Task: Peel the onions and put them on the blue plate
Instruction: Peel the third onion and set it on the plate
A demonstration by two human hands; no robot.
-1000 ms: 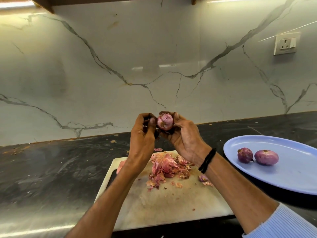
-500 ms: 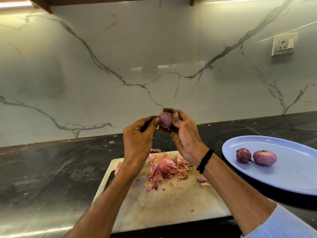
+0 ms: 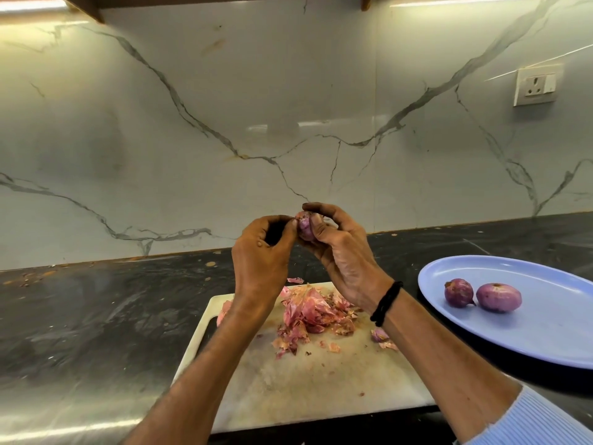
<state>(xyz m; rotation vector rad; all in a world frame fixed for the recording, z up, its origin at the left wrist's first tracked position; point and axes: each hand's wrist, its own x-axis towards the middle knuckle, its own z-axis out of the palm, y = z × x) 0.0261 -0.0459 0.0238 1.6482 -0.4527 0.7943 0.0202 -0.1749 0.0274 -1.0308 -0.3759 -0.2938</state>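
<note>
Both hands work an onion [image 3: 305, 228] in the air above a white cutting board [image 3: 321, 387] on a dark stone desk [image 3: 96, 316]. The right hand [image 3: 343, 252] has a closed grip on it, thumb across the front and fingers curled over the top and back, so only a strip of purple shows between them. The left hand [image 3: 260, 261], fingers curled, pinches at the onion's upper left edge with thumb and forefinger. Whether it has hold of a flap of skin is too small to tell. The onion is well above the board and up and to the left of the blue plate [image 3: 545, 335].

The plate sits on the desk just right of the board. Two purple onions lie on it side by side, the smaller one [image 3: 459, 292] close against the larger [image 3: 498, 297].

A heap of pink and tan skins [image 3: 308, 313] lies on the far half of the board beneath the hands, with loose scraps nearer the camera and a small purple piece [image 3: 379, 335] beside the right forearm. A black band [image 3: 386, 303] circles the right wrist, and a pale blue ribbed sleeve [image 3: 545, 422] shows at lower right. Behind the desk rises a white veined marble wall [image 3: 224, 123] with a socket [image 3: 535, 87] at upper right.
</note>
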